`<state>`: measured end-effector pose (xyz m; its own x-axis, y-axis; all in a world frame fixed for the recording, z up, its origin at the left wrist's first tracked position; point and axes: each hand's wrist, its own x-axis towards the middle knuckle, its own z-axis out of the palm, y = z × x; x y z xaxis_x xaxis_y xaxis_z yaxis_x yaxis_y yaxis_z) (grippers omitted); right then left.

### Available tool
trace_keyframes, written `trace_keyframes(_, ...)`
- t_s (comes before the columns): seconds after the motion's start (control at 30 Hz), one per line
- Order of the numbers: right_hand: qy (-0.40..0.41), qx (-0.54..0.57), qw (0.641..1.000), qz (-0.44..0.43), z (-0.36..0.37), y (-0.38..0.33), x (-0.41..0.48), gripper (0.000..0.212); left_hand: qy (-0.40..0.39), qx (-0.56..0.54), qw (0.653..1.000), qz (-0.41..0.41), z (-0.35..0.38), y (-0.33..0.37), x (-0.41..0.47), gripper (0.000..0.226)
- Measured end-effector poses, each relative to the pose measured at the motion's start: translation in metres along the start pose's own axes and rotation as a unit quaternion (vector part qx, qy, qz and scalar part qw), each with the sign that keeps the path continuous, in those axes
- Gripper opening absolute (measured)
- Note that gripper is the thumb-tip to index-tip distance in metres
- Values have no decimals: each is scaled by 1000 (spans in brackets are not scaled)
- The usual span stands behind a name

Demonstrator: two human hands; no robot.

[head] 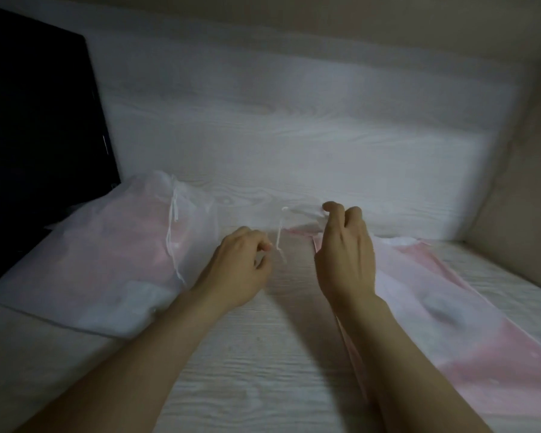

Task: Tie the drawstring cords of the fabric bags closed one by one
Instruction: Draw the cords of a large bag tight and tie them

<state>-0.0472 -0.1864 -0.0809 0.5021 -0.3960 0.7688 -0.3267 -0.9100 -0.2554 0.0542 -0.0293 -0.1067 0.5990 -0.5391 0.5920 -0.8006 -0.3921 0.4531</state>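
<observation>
While forearms reach up from bottom edge, left hand [241, 265] knuckles up, fingers curled, grip pinching white cord [279, 235] at frame centre; right hand [345, 257] raised, grip pinching mouth of sheer pink bag [434, 276], lower right on table [263, 135].

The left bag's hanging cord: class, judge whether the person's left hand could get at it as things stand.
Probably yes. The left bag's cord lies exposed on top, just beside the left hand, with nothing between them. But that hand must first release the other cord it pinches.
</observation>
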Motion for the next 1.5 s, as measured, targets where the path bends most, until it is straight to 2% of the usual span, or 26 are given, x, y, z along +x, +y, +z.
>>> trace_keyframes(0.07, 12, 68, 997, -38, -2, -3, -1, 67, 37, -6, 999, -37, -1, -2, 2, 35)
trace_keyframes(0.17, 21, 166, 981, -94, -13, -10, -5, 65, 73, -61, 993, -70, -7, -2, 1, 82)
trace_keyframes(0.27, 18, 249, 957, -146, -23, -16, -8, 63, 79, -98, 992, -4, -16, 0, -1, 90)
trace_keyframes(0.33, 21, 277, 946, -168, -28, -20, -10, 60, 81, -95, 992, 31, -22, 2, -3, 84)
trace_keyframes(0.47, 26, 264, 949, -170, -27, -19, -12, 57, 161, -17, 984, 74, -30, 5, -3, 37)
trace_keyframes(0.53, 26, 218, 966, -137, -20, -12, -11, 52, 181, -6, 982, 61, -32, 4, -3, 25)
trace_keyframes(0.6, 41, 113, 987, -106, -12, -1, -7, 46, 204, -10, 975, 88, -33, 6, -6, 12)
trace_keyframes(0.7, 64, -8, 996, -63, -3, 12, -5, 32, 249, 16, 959, 137, -36, 15, -8, 15)
trace_keyframes(0.77, 63, -4, 997, -41, -6, 13, -8, 12, 261, 48, 948, 176, -36, 19, -9, 20)
trace_keyframes(0.8, 50, 10, 999, -19, -9, 12, -9, 12, 261, 60, 944, 193, -35, 20, -9, 21)
trace_keyframes(0.93, 40, 39, 997, 52, -15, 7, -13, 18, 280, 130, 918, 247, -36, 20, -10, 11)
trace_keyframes(1.03, 71, 105, 992, 10, -3, 11, -10, 15, 327, 223, 874, 283, -36, 22, -9, 26)
trace_keyframes(1.13, -9, 136, 990, -17, 14, 20, -7, 38, 336, 246, 849, 326, -35, 29, -11, 23)
trace_keyframes(1.2, -108, 192, 975, 19, 17, 20, -8, 38, 278, 228, 860, 361, -36, 30, -13, 24)
trace_keyframes(1.27, -181, 254, 949, 33, 18, 23, -11, 25, 207, 215, 874, 383, -34, 29, -14, 18)
trace_keyframes(1.33, -186, 318, 929, 35, 12, 25, -11, 9, 176, 210, 887, 373, -31, 25, -13, 13)
trace_keyframes(1.37, -169, 337, 925, 50, 5, 24, -11, 8, 171, 208, 893, 361, -29, 23, -12, 14)
trace_keyframes(1.43, -137, 384, 906, 112, -10, 17, -8, 26, 154, 214, 904, 335, -24, 18, -12, 20)
trace_keyframes(1.5, -131, 507, 832, 184, -18, 12, -6, 43, 130, 219, 917, 308, -20, 13, -13, 22)
